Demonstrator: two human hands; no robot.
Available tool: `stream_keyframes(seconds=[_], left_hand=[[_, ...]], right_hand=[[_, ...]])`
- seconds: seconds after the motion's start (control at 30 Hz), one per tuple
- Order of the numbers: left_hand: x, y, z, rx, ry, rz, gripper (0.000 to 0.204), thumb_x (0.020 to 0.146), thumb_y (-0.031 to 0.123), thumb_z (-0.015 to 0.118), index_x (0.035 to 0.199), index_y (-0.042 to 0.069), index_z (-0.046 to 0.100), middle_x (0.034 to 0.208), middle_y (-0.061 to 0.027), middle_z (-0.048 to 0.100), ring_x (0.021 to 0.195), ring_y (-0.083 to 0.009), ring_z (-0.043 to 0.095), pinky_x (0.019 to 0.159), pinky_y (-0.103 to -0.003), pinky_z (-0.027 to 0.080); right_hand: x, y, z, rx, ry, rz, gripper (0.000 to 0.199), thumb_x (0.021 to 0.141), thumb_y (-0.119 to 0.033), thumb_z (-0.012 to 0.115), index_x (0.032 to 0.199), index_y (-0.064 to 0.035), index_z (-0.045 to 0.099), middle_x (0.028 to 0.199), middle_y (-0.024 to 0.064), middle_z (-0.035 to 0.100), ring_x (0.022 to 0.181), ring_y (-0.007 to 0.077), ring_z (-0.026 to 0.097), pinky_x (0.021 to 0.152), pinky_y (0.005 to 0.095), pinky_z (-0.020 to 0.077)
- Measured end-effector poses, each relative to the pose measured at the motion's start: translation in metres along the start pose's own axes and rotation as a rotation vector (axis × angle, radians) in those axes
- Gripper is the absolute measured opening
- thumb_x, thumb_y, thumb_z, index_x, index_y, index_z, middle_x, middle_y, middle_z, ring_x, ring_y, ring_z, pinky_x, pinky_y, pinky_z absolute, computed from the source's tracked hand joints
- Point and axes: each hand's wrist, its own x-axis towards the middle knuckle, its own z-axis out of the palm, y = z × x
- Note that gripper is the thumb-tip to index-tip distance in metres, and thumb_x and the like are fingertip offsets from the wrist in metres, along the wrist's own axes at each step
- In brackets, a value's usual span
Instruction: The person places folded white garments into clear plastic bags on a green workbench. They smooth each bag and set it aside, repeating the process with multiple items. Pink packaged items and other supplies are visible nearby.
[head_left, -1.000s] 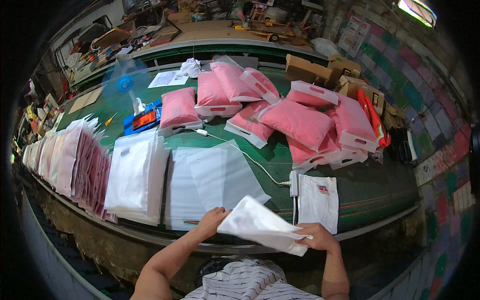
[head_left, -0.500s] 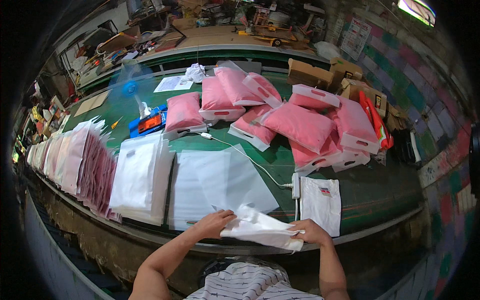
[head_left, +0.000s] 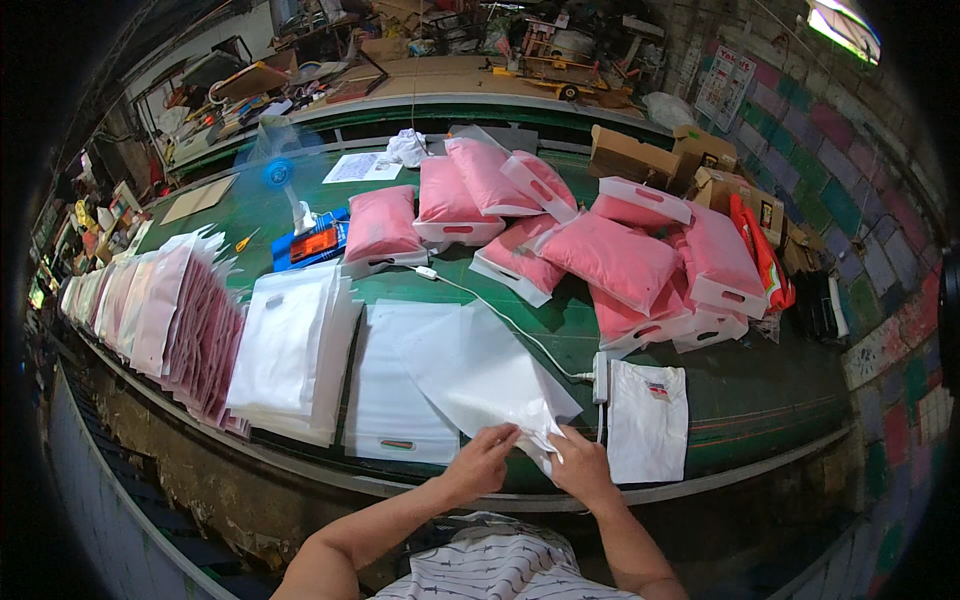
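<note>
Both hands are working close together at the near side of the counter (head_left: 760, 385). Left hand (head_left: 480, 464) is pinching the near end of a frosted bag (head_left: 480, 355) between thumb and fingers; right hand (head_left: 580, 466) is gripping the same end, just beside it. Bag is lying slantwise over the counter in front of the person, far part flat, near end crumpling up between the hands. Bunched white stuff is showing there; cannot tell whether it is cloth or only folded plastic.

A second frosted bag (head_left: 385, 370) is lying flat to the left, partly under the first, handle slot facing the near edge. A folded white shirt (head_left: 647, 425) is lying just right of the right hand. A white power strip (head_left: 600, 378) is sitting beside the shirt, a white cord (head_left: 520, 332) running from it toward the far left.

Stack of white bags (head_left: 285, 345) is standing left of the flat bags, then a long row of pinkish bags (head_left: 190, 330) is filling the left end. Filled pink bags (head_left: 610, 262) are heaping up across the middle and right of the counter. Small fan (head_left: 280, 175) is standing at far left, cardboard boxes (head_left: 630, 160) are sitting behind the heap.
</note>
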Motion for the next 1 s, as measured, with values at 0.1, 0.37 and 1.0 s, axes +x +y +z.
stream_keyframes(seconds=[0.1,0.37,1.0], left_hand=[[-0.004,0.015,0.002,-0.072,0.009,0.068,0.068,0.071,-0.008,0.062,0.139,-0.002,0.053,0.134,-0.0219,0.054,0.114,-0.0396,0.058,0.097,-0.043,0.051],[-0.022,0.015,-0.015,-0.091,0.042,0.182,0.062,0.077,-0.007,0.065,0.138,0.002,0.055,0.131,-0.0194,0.057,0.113,-0.0366,0.059,0.09,-0.042,0.053],[-0.074,-0.08,0.012,-0.325,0.181,-0.893,0.079,0.082,0.011,0.08,0.147,0.0,0.037,0.131,-0.0243,0.044,0.107,-0.0338,0.061,0.088,-0.036,0.057]], right_hand=[[0.011,0.0,0.034,0.028,0.052,-0.017,0.013,0.08,-0.006,0.067,0.092,-0.0029,0.069,0.094,0.0167,0.066,0.081,0.041,0.068,0.067,0.0497,0.055],[0.04,0.008,0.114,-0.181,-0.17,-0.12,0.033,0.085,-0.029,0.065,0.108,-0.0055,0.069,0.111,0.017,0.068,0.097,0.0355,0.067,0.085,0.0505,0.0522],[0.043,0.02,0.177,-0.266,0.161,-0.147,0.075,0.08,-0.053,0.071,0.139,-0.0089,0.056,0.15,0.0252,0.038,0.143,0.0467,0.031,0.111,0.0705,0.0227]])
